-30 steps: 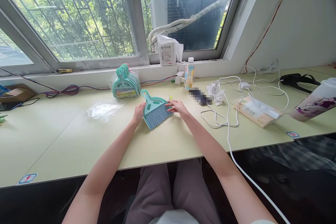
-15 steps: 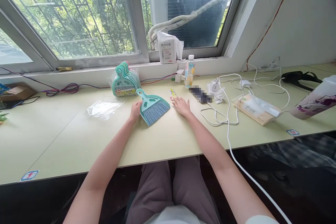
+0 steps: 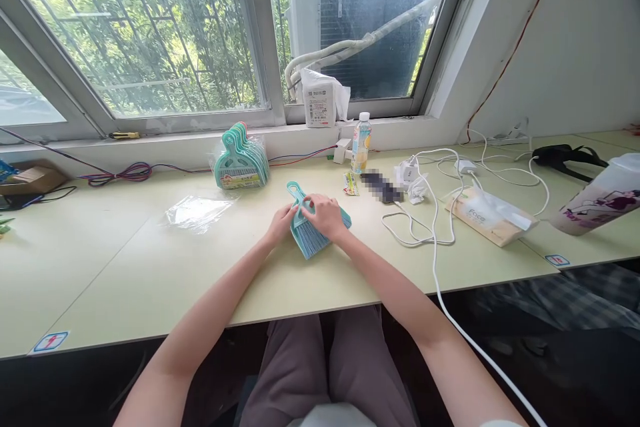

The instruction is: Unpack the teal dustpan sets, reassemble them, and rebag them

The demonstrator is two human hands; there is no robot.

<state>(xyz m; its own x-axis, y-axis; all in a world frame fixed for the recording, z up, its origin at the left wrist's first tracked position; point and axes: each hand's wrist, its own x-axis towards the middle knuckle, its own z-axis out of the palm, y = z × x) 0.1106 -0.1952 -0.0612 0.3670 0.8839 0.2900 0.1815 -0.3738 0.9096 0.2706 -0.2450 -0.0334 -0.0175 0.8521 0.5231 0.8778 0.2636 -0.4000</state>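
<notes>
So the room had a wide window with grey metal frames (image 3: 259, 33) running along the back, plus a white painted sill (image 3: 193, 141) under it. Tons of bright daylight came through the slightly hazy glass. Outside you got thin dark vertical bars (image 3: 163, 17), leafy green trees (image 3: 225, 47) and a big boxy white-and-dark-grey air conditioner unit (image 3: 380, 10) with a pale wrapped pipe (image 3: 345, 47) slanting across it. On the right was a plain white wall (image 3: 580, 47), kinda shadowy up top. Below the window sat a long, flat, pale yellow-green tabletop (image 3: 157, 277) with visible seams. Underneath, it was too dark to make out much floor.
</notes>
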